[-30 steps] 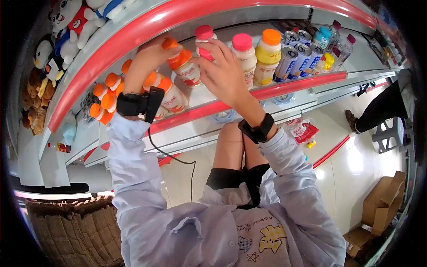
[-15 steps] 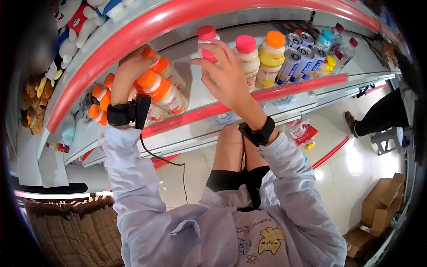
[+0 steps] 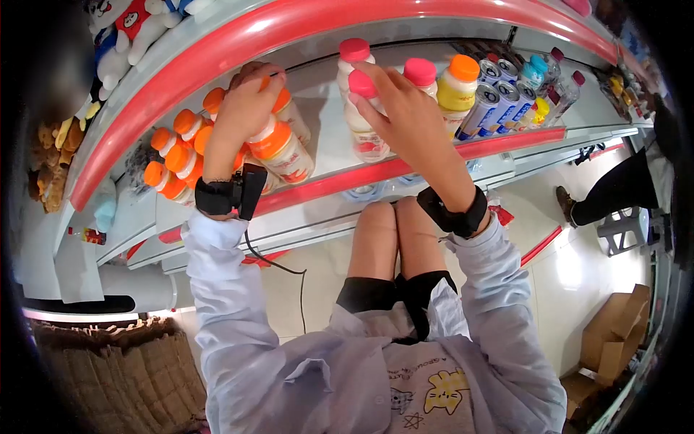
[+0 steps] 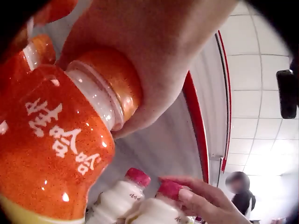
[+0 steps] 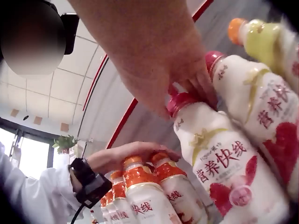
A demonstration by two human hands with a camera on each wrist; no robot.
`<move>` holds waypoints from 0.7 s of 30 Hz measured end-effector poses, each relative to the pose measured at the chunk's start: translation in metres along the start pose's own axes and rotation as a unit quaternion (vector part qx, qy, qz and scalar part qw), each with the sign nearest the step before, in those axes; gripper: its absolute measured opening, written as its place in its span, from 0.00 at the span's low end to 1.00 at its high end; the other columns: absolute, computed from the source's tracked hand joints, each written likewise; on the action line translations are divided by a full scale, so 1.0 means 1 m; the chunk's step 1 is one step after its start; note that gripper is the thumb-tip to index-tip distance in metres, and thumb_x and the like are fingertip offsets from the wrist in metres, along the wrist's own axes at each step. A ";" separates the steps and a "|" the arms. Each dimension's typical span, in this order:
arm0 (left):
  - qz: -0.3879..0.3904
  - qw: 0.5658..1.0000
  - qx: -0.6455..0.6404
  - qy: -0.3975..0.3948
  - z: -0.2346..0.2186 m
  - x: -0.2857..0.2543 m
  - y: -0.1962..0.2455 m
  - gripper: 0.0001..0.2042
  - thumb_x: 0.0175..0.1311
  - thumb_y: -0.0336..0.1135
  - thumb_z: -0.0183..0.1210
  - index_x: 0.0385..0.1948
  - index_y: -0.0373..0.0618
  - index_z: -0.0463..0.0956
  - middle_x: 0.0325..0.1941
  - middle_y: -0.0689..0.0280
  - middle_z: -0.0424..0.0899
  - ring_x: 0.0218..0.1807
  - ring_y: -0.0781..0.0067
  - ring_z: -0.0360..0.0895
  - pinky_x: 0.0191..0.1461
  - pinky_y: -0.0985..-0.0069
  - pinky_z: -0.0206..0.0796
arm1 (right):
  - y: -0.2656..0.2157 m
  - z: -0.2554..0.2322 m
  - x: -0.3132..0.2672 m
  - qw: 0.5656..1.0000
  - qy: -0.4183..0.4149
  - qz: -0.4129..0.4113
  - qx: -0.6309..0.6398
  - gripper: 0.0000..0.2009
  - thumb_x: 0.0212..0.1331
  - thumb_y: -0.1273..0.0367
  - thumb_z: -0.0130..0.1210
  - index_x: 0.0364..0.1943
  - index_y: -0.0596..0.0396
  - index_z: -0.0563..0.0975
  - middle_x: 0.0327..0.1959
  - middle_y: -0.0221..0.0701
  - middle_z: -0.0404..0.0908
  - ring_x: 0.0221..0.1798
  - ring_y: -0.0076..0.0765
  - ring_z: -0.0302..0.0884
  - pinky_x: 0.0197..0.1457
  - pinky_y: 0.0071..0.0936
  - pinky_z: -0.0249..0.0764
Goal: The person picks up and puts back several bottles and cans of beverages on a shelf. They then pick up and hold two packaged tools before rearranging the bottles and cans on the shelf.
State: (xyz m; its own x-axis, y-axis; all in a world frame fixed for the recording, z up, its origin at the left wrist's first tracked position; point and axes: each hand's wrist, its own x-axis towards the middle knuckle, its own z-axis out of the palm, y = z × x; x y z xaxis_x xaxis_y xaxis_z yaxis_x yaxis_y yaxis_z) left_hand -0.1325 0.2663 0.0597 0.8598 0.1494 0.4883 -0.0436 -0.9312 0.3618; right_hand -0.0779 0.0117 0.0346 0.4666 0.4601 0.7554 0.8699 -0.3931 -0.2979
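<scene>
My left hand (image 3: 242, 112) reaches over a cluster of orange-capped bottles (image 3: 289, 160) on the shelf, its fingers curled at the cap of a rear bottle (image 3: 291, 119). In the right wrist view those fingers lie along the rear orange cap (image 5: 159, 157). My right hand (image 3: 416, 119) pinches the pink cap (image 3: 363, 84) of a white drink bottle (image 5: 219, 161) standing upright near the shelf front. Thumb and finger show at this cap (image 4: 169, 190) in the left wrist view. Another pink-capped bottle (image 3: 354, 52) stands right behind it.
Right of my right hand are another pink-capped bottle (image 3: 421, 71), a yellow bottle with orange cap (image 3: 458, 87), several cans (image 3: 483, 108) and small clear bottles (image 3: 569, 90). A red strip (image 3: 513, 142) edges the shelf. Plush toys (image 3: 130, 32) sit at upper left.
The orange-capped bottle my left hand held tilted now stands among the others. My right hand has shifted right, uncovering the front pink-capped bottle's body, and its fingers have closed on the cap.
</scene>
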 end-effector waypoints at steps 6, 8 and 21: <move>-0.012 1.000 -0.006 0.015 0.002 -0.002 0.006 0.17 0.63 0.48 0.48 0.41 0.46 0.78 0.47 0.57 0.79 0.54 0.50 0.71 0.58 0.61 0.63 | -0.005 0.017 0.003 1.000 0.016 0.001 0.003 0.18 0.58 0.62 0.56 0.51 0.54 0.71 0.37 0.39 0.78 0.34 0.48 0.79 0.32 0.40 0.76; -0.011 0.999 0.026 0.019 0.002 -0.002 0.008 0.17 0.63 0.48 0.48 0.38 0.46 0.78 0.46 0.57 0.80 0.53 0.49 0.72 0.57 0.59 0.63 | -0.010 0.023 0.007 1.000 0.017 -0.011 0.016 0.18 0.59 0.62 0.56 0.50 0.54 0.71 0.37 0.39 0.78 0.34 0.49 0.79 0.32 0.41 0.76; 0.008 0.998 -0.005 0.064 -0.001 -0.007 0.020 0.15 0.62 0.45 0.52 0.30 0.40 0.77 0.36 0.54 0.81 0.44 0.47 0.75 0.52 0.58 0.64 | -0.013 0.064 0.004 0.809 -0.058 0.223 0.540 0.25 0.69 0.51 0.42 0.58 0.56 0.71 0.56 0.39 0.75 0.52 0.34 0.77 0.56 0.30 0.70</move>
State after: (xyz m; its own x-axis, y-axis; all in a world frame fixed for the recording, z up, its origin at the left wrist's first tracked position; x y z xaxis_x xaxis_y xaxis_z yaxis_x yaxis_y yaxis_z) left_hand -0.1399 0.2465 0.0646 0.7868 0.1771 0.5912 -0.0615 -0.9307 0.3606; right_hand -0.0773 0.0698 0.0039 0.7303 0.5602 0.3911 0.2138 0.3563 -0.9096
